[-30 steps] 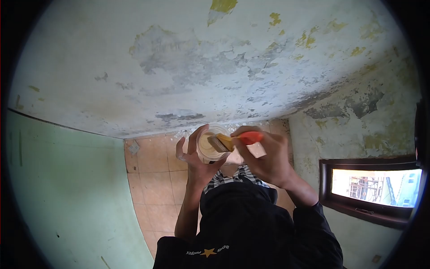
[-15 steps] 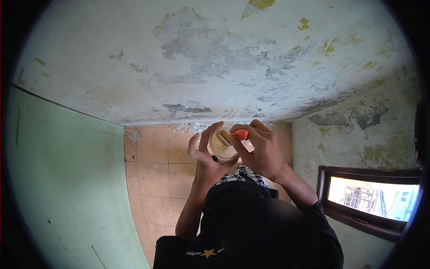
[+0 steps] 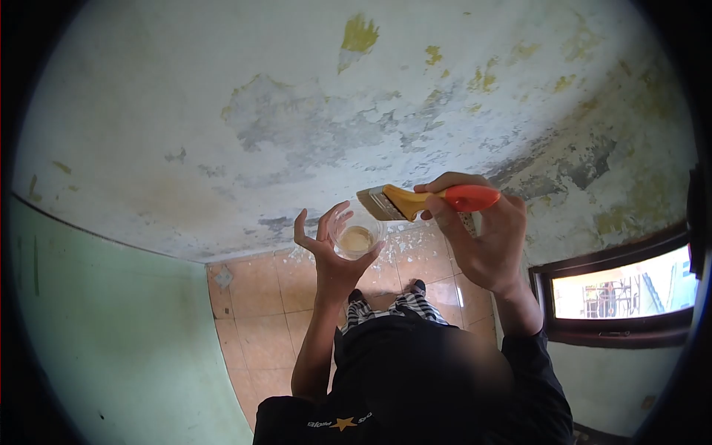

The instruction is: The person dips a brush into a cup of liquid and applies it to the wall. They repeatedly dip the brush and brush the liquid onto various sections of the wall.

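Observation:
A clear plastic cup (image 3: 357,240) with a little pale beige liquid at its bottom sits in my left hand (image 3: 337,259), whose thumb and fingers curl around its sides. My right hand (image 3: 486,233) is closed on a paintbrush (image 3: 400,202) with a yellow and red-orange handle. Its pale bristles point left, above the cup's right rim and apart from the liquid. Beyond both hands stands the wall (image 3: 297,122), its white paint peeled to grey patches and yellowish spots.
Paint flakes (image 3: 415,248) lie on the orange floor tiles (image 3: 256,285) along the wall's foot. A green wall (image 3: 126,319) closes the left side. At the right, a dark-framed window (image 3: 615,297) is set low in another peeling wall.
The paintbrush has come up out of the cup and moved right and up with my right hand. My left hand still holds the cup. The view has tilted toward the wall.

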Action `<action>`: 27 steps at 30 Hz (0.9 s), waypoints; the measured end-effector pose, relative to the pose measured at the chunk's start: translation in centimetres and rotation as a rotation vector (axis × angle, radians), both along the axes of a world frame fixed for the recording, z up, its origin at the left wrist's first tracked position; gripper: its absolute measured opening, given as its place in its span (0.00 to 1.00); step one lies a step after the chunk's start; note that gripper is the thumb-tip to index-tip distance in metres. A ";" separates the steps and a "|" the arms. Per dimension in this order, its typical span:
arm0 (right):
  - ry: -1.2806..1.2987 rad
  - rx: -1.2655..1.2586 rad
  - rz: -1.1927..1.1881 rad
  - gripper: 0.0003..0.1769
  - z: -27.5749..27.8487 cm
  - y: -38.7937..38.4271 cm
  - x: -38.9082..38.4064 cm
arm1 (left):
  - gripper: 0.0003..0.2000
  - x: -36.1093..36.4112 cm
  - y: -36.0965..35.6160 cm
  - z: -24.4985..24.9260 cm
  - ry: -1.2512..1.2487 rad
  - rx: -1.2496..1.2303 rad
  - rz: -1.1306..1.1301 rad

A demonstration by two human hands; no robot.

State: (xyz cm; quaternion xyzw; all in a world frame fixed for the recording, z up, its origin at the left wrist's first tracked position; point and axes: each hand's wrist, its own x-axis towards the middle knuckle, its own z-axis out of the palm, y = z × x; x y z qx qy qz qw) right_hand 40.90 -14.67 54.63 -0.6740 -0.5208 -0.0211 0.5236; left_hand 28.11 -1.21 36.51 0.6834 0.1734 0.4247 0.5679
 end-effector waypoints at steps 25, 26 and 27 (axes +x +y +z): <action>0.791 0.433 -0.039 0.07 -10.4 -1.1 1.7 | 0.64 2.0 -0.4 2.4 -0.106 -0.074 -0.103; 0.888 0.444 -0.024 0.08 -11.0 -1.1 2.0 | 0.65 1.9 -0.7 2.7 -0.103 -0.099 -0.104; 0.987 0.454 -0.008 0.09 -11.4 -1.0 2.2 | 0.65 2.0 -0.8 2.7 -0.105 -0.093 -0.107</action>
